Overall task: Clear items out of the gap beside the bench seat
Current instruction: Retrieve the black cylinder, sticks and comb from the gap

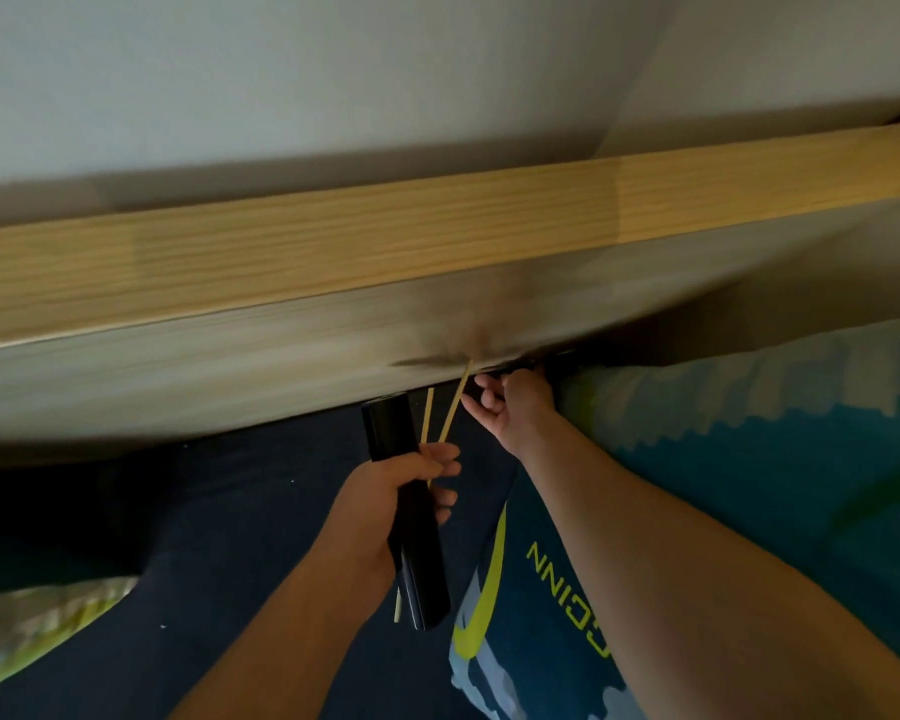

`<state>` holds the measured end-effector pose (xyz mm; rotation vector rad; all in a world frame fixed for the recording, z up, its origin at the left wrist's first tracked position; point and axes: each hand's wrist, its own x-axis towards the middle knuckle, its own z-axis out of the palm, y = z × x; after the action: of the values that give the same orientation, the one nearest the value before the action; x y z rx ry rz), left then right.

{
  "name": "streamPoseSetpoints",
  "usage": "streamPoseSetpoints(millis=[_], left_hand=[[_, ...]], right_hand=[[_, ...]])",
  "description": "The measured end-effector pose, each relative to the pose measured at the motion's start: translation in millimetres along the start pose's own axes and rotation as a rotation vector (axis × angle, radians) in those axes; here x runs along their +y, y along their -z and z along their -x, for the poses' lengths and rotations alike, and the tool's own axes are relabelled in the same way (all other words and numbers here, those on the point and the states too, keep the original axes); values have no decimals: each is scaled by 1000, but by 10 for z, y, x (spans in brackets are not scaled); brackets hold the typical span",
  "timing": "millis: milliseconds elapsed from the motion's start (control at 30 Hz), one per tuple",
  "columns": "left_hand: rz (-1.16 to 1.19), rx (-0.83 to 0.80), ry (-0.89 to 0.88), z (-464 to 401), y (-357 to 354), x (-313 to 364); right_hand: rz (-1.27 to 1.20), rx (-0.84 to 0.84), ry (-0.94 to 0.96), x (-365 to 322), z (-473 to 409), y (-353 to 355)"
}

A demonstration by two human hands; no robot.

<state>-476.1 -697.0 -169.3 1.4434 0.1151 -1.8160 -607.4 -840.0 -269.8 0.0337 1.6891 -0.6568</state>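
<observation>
Pale wall [281, 70] rises behind a wooden rail [333, 252] that runs across the view, with a dark cushion [230, 537] below and a blue printed one [749, 485] to my right. My left hand [385, 506] has its grip curled round a long black case [411, 511] and two thin sticks [440, 423], held together just under the rail. My right hand [510, 407] is at the dark gap [557, 363] under the rail, fingers loosely bent, pinching nothing I can see.

Yellow letters "NNI" and "CG", upside down, on blue cushion [749, 511]
</observation>
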Motion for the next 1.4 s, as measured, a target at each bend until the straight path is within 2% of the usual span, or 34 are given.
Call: streamPoseSetpoints(millis=[133,300,433,533,700,967,1233,1400], left_hand=[[-6,3,2,-5,-38,-20],[-8,-33,-7,46,-16,3],[-28,-13,-23,105,28,33],[-35,-6,-34,149,57,50],[-18,8,-35,173,152,48],[11,88,-14,158,266,44],[20,90,-19,154,366,19],[48,93,-19,140,404,-37]], right_hand=[[15,-44,-12,-9,24,49],[16,-81,86,27,79,129],[235,-195,140,179,176,158],[297,-225,215,251,189,173],[547,-238,403,350,229,83],[374,-21,434,389,258,-66],[307,-10,368,375,281,-92],[255,-15,391,388,308,-55]])
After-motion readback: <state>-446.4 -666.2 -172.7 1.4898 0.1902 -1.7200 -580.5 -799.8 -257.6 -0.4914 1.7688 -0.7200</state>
